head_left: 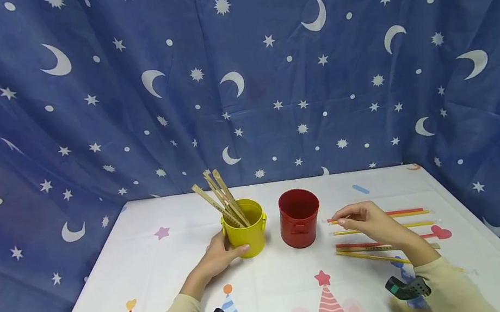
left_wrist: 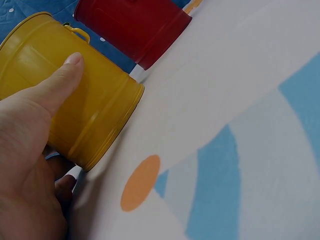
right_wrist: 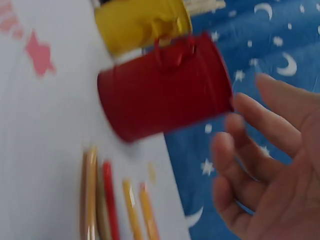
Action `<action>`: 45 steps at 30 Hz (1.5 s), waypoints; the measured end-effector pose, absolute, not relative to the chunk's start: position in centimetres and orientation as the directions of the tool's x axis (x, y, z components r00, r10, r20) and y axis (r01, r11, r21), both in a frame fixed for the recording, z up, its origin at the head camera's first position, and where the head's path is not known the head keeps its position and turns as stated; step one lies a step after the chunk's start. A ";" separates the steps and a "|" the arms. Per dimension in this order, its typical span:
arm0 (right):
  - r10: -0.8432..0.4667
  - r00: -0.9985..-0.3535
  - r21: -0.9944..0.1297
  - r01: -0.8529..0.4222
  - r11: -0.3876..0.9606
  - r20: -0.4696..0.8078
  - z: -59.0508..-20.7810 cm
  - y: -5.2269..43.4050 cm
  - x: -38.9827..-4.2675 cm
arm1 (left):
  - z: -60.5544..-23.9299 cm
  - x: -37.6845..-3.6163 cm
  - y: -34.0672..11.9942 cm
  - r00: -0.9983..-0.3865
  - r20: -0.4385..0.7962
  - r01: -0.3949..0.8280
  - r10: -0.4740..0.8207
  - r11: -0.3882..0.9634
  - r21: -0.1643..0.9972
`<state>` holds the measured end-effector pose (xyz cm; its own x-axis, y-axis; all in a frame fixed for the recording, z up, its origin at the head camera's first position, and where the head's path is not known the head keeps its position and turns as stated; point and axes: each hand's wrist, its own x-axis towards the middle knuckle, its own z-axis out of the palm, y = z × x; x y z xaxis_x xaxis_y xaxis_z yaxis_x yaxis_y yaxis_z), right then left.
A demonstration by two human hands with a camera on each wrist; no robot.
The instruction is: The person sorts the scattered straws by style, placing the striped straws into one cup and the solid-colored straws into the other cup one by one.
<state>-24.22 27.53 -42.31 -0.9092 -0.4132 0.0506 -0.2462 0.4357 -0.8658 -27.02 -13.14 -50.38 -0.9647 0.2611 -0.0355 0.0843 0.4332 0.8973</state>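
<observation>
My left hand [head_left: 224, 251] grips a yellow tin bucket [head_left: 247, 229] from its left side, thumb across the front wall. The left wrist view shows that thumb lying on the yellow bucket [left_wrist: 100, 110]. Several wooden sticks [head_left: 221, 201] stand in it, leaning left. A red tin bucket [head_left: 299, 218] stands just to its right and looks empty. My right hand [head_left: 349, 219] hovers over a row of red and yellow sticks [head_left: 404, 214] lying on the table, fingertips by their left ends. In the right wrist view my right hand [right_wrist: 270, 165] is blurred, its fingers loosely spread and holding nothing.
The table [head_left: 160, 270] has a white cloth printed with party hats and stars. A blue curtain with moons and stars [head_left: 235, 70] closes in the back and both sides. More coloured sticks [head_left: 375, 251] lie nearer me under my right forearm.
</observation>
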 end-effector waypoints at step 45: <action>-0.463 -0.878 -0.710 -0.248 0.659 -0.122 -46.6 31.7 -24.3 | -50.5 -27.1 -13.3 -0.966 -0.049 0.071 0.256 0.441 0.894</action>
